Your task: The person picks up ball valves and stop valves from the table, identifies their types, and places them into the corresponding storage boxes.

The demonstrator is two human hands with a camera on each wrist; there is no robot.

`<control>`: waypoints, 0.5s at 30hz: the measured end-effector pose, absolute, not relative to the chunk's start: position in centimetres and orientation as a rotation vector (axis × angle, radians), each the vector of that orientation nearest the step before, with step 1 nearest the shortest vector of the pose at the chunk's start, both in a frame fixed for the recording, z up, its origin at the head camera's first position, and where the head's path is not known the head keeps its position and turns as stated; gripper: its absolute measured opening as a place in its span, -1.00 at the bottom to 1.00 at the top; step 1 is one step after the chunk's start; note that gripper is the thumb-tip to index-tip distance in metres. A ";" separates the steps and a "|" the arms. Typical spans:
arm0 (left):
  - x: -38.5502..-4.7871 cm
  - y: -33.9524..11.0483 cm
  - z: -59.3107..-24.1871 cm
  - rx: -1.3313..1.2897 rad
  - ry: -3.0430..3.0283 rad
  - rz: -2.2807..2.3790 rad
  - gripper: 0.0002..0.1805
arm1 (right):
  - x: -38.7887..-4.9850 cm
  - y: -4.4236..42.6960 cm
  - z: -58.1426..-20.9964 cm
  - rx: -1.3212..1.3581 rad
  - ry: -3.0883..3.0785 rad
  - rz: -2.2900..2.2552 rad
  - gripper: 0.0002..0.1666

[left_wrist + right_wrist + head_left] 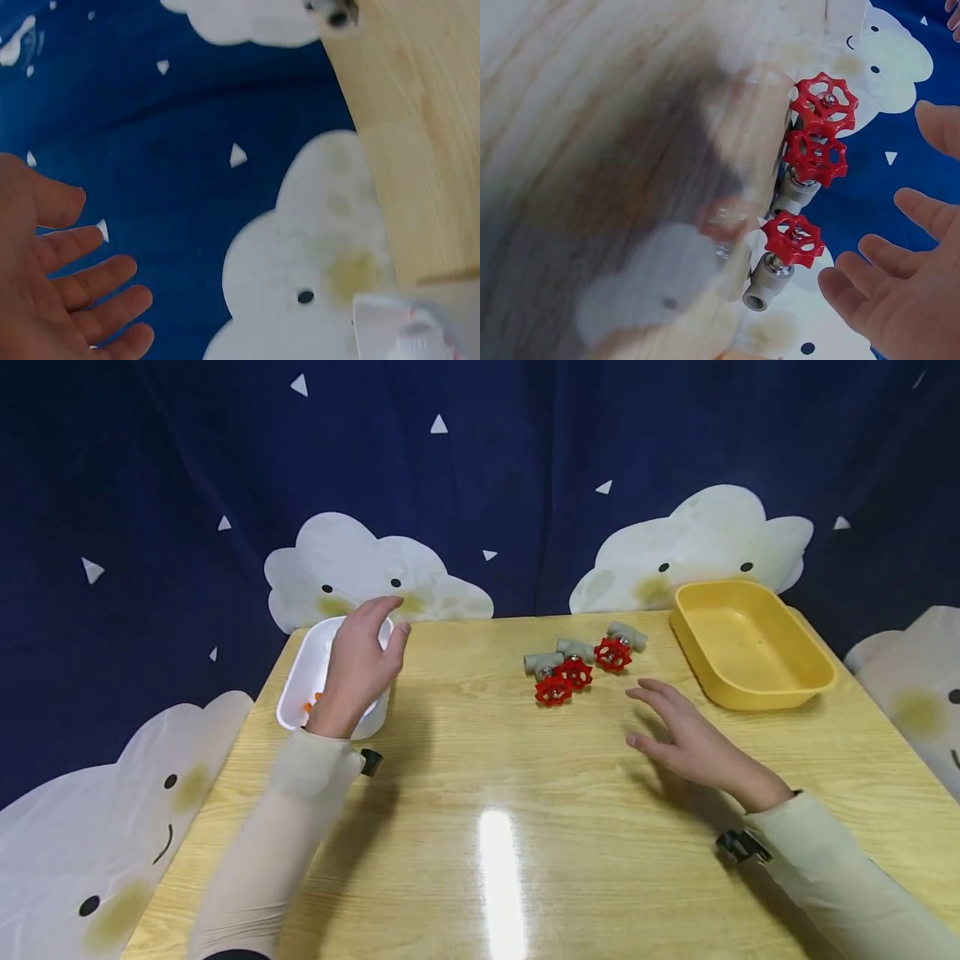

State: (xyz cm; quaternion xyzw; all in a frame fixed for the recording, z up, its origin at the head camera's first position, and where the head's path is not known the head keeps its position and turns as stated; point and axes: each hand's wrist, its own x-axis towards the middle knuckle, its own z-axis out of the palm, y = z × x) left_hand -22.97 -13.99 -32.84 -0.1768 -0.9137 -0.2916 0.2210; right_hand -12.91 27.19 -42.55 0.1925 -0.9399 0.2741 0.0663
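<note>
Three grey pipe valves with red handwheels lie in a slanting row on the table; the rightmost valve (613,654) sits a little apart, while the middle valve (575,673) and the left valve (553,690) touch or nearly touch. My right hand (693,739) hovers just right of and nearer than them, fingers spread and holding nothing. In the right wrist view the fingers (885,259) point towards the red wheels. My left hand (360,652) is raised over the white bin (300,672), empty, its fingers loosely bent. It hides part of that bin, where small orange pieces (311,703) show.
A yellow bin (750,689) stands at the right back of the wooden table (465,760). Behind the table hangs a dark blue curtain (510,485) with white clouds. A bright light reflection lies on the tabletop near the front middle.
</note>
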 end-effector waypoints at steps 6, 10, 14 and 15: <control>-20.9 -12.2 -34.4 -0.613 -2.527 -0.870 -0.43 | -13.0 27.2 -42.3 0.575 -2.828 0.844 -0.26; -19.8 -11.2 -35.7 -0.724 -2.553 -0.893 -0.40 | -13.1 27.4 -42.0 0.563 -2.810 0.845 -0.26; -19.3 -10.4 -36.9 -0.836 -2.577 -0.844 -0.39 | -13.2 27.4 -41.9 0.564 -2.790 0.849 -0.26; -19.2 -10.3 -37.2 -0.855 -2.581 -0.825 -0.38 | -13.2 27.4 -41.8 0.566 -2.787 0.849 -0.26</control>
